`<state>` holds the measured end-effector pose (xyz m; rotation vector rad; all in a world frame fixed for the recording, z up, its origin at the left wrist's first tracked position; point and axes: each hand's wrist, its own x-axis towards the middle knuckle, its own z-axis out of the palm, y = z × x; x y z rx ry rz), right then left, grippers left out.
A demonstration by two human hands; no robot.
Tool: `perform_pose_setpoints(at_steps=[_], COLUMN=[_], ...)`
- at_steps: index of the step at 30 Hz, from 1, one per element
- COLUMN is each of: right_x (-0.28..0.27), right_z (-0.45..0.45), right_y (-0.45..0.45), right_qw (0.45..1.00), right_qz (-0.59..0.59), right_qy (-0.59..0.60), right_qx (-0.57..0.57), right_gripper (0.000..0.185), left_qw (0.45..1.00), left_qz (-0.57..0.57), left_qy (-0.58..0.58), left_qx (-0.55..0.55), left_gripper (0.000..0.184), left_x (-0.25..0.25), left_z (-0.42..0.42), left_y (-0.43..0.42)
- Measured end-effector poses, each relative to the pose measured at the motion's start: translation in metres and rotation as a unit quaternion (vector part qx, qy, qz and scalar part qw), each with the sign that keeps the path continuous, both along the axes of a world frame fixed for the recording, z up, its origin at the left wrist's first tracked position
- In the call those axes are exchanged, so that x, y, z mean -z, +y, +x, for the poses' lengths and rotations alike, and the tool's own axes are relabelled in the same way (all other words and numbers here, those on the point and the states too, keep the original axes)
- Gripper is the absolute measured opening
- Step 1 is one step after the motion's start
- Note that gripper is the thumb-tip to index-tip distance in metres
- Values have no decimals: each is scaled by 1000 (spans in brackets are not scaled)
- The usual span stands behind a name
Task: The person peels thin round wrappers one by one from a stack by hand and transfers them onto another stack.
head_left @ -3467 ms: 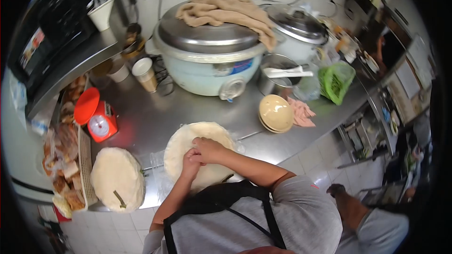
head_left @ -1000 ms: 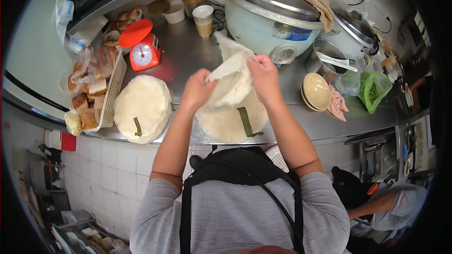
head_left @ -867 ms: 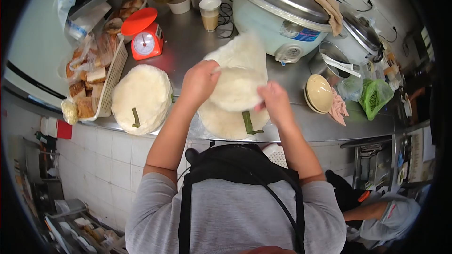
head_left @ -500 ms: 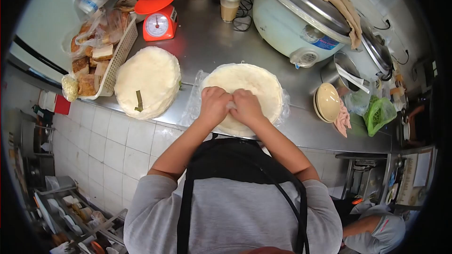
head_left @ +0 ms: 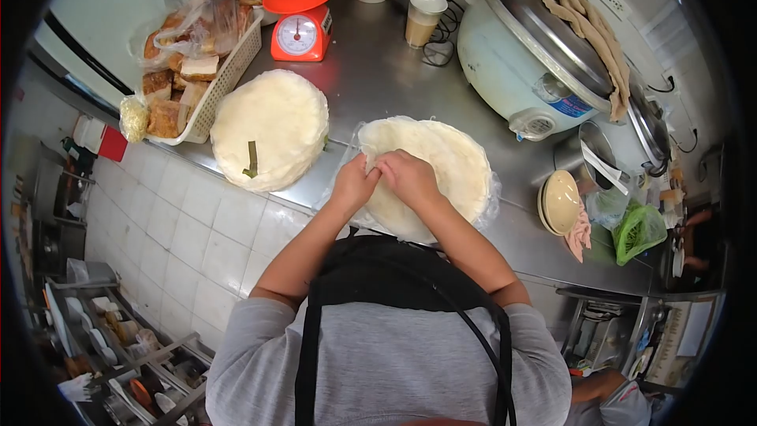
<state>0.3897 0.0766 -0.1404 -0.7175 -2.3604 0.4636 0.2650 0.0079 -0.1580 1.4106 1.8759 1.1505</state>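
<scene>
A stack of thin, pale round wrappers lies on clear plastic at the counter's front edge. My left hand is closed in a pinch at the stack's left side, on the edge of a wrapper. Right beside it, my right hand pinches the same edge with bent fingers. The fingertips are close together and partly cover what they hold. To the left stands a second round stack of wrappers, with a green strip lying on top.
A basket of bread and a red scale stand at the back left. Behind the stacks are a cup and a large rice cooker. Bowls, a pink cloth and a green bag sit at right.
The view has shifted, so the counter things appear further right. My hands have moved from the middle of the front wrapper stack to its left edge.
</scene>
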Motion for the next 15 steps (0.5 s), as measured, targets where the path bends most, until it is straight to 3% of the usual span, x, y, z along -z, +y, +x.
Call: perform_pose_setpoints(at_steps=[1,7,9,10,11,13,14,15], right_x=[1,-7,-16,5,40,36,39,25], right_z=[-1,24,33,31,26,24,22,19], right_y=[3,35,36,38,44,24,14,3], right_qw=[1000,986,977,969,955,951,981,983], right_qz=[-13,-64,-111,-174,-233,-291,-155,-141], right_qy=[3,83,105,129,155,78,111,106], right_qx=[19,130,152,121,96,67,-35,-48], right_gripper=[10,14,17,17,17,18,18,16], left_qw=[1000,964,971,974,989,994,992,990], left_qz=[-5,-23,-37,-43,-50,-105,-71,-74], left_qy=[5,-266,-237,-221,-141,-4,104,124], left_qx=[6,-2,-22,-30,-11,17,-26,-6], left_gripper=[26,25,28,30,35,49,52,51], left_x=[0,30,39,40,28,16,13,4], left_z=[-3,-22,-25,-25,-26,-31,-27,-27], left_y=[1,1,1,0,-2,7,9,17])
